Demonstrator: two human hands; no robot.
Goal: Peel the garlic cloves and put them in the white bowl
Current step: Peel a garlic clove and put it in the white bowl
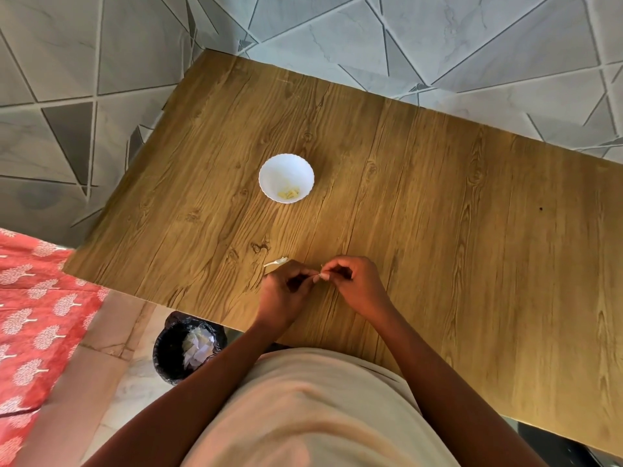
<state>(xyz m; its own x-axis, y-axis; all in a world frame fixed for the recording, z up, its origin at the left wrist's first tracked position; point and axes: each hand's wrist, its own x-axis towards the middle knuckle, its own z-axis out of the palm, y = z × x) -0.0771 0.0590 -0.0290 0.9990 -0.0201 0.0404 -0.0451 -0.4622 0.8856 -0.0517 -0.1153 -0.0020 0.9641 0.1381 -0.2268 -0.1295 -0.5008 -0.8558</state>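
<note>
Wooden table (421, 214), grain running away from the viewer, with a person standing at its near edge. Left hand (283, 291): fingers curled, thumb and fingertips pinching one end of a small pale garlic clove (318, 275). Right hand (354, 281): fingers likewise curled, fingertips pinching the same clove from the opposite side. The clove sits between the two sets of fingertips, just above the table surface near the front edge; only a sliver of it shows, so how much skin is on it cannot be told. Scrap of garlic skin (276, 262): white, thin, lying on the table just beyond the left hand's knuckles. White bowl (286, 178): scalloped rim, upright, standing on the table well apart from the hands, farther from the person and slightly to the left; a few yellowish peeled cloves (289, 193) lie at its bottom. Black bin (188, 345): on the floor beside the table's near-left edge, lined with a dark bag, holding white scraps. Red patterned cloth (37, 305): at far left. Patterned grey tiles (438, 35) behind the table.
</note>
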